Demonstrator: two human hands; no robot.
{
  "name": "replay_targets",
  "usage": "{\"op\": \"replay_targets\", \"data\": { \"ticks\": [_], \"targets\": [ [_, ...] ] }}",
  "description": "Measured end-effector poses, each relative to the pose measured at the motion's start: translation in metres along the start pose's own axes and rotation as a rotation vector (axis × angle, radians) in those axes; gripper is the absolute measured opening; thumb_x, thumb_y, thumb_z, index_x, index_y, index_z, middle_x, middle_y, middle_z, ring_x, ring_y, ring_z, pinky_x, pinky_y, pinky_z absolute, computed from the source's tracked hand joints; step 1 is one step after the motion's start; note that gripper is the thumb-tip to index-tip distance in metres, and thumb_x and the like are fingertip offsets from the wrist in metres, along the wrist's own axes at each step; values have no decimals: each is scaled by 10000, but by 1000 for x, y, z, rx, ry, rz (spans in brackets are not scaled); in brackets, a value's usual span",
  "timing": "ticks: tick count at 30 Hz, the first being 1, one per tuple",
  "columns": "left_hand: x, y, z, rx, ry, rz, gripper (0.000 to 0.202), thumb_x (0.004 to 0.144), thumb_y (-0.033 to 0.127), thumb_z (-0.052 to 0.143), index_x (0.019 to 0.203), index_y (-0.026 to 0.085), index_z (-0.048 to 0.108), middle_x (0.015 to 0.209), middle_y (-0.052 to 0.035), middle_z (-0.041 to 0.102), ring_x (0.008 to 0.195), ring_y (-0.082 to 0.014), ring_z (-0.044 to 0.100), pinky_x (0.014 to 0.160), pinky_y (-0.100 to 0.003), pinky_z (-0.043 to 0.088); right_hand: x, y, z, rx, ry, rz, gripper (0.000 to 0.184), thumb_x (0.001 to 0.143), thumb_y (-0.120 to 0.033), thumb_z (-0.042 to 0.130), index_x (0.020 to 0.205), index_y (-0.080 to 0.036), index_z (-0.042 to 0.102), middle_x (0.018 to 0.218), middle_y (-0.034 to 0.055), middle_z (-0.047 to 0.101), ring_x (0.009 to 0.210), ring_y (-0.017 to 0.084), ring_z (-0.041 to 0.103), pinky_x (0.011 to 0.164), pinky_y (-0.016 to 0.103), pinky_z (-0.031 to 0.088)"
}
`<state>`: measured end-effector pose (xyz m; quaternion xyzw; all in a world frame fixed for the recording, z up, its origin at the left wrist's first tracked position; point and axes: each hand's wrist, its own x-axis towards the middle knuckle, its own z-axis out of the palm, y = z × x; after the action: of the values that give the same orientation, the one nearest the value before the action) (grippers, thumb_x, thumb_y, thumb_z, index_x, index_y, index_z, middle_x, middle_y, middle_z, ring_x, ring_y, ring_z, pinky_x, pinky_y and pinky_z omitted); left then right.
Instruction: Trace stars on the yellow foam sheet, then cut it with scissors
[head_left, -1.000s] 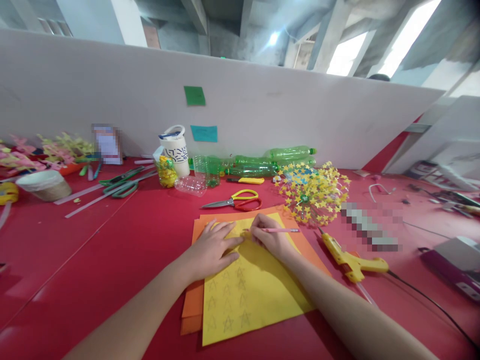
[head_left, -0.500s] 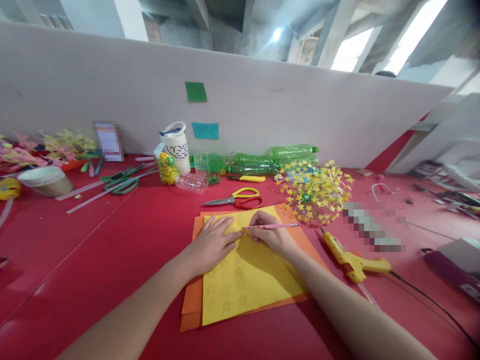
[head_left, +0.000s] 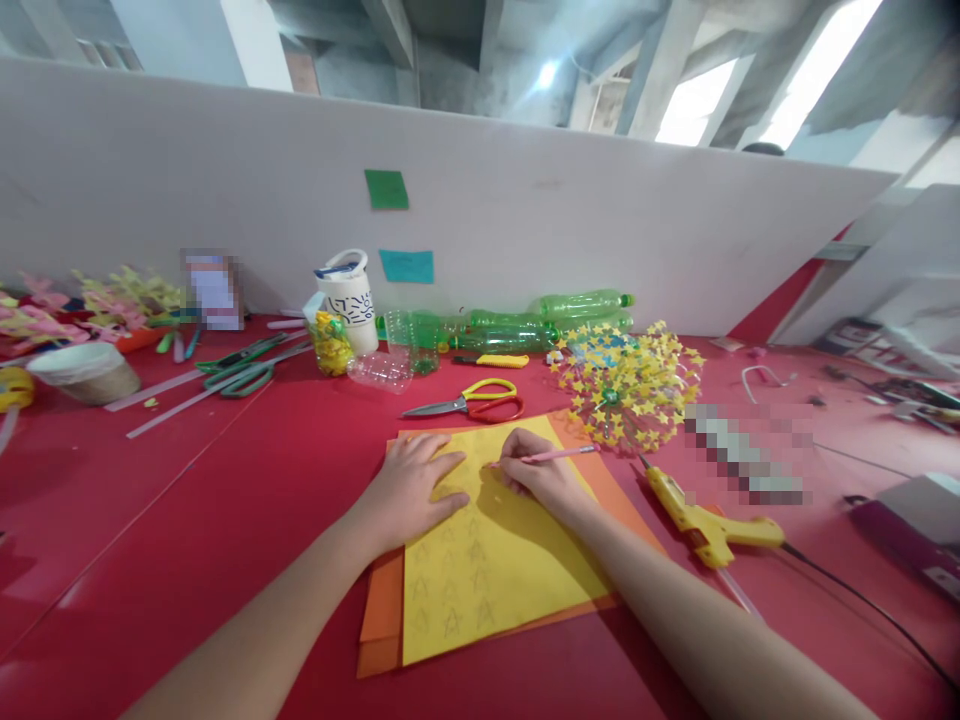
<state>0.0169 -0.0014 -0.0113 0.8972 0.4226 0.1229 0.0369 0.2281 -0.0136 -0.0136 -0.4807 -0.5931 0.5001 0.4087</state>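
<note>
A yellow sheet of paper (head_left: 525,570) lies on orange sheets (head_left: 381,610). Several pencilled marks like a letter A or stars run in columns down its left part. My left hand (head_left: 416,490) rests flat on the sheet's upper left, fingers spread. Pinched in my right hand (head_left: 540,470) is a pink pencil (head_left: 559,454), its tip at the paper near the upper middle. Just beyond the paper lie scissors (head_left: 465,402) with one yellow and one red handle. A yellow glue gun (head_left: 697,515) lies right of my right forearm.
A bunch of yellow stars (head_left: 630,390) stands at the paper's upper right. Green plastic bottles (head_left: 510,335), a yellow cutter knife (head_left: 502,361) and a white cup (head_left: 349,310) line the back. Green-handled scissors (head_left: 251,378) and a lined pot (head_left: 86,373) are left.
My left hand has shifted slightly left, its fingers drawing away from the pencil tip. My right hand with the pencil has moved slightly down the sheet. The view has shifted a little.
</note>
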Motion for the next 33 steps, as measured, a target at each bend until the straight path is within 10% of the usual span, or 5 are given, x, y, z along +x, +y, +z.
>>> {"op": "replay_targets", "data": {
  "ticks": [33],
  "targets": [
    [-2, 4, 1, 28, -27, -3, 530, 805, 597, 445, 1225, 279, 496, 1284, -90, 434, 1188, -298, 352, 1007, -540, 106, 2, 3, 3, -47, 40, -19, 83, 736, -188, 478, 666, -188, 434, 531, -37, 540, 420, 73, 456, 393, 169, 337]
  ]
}}
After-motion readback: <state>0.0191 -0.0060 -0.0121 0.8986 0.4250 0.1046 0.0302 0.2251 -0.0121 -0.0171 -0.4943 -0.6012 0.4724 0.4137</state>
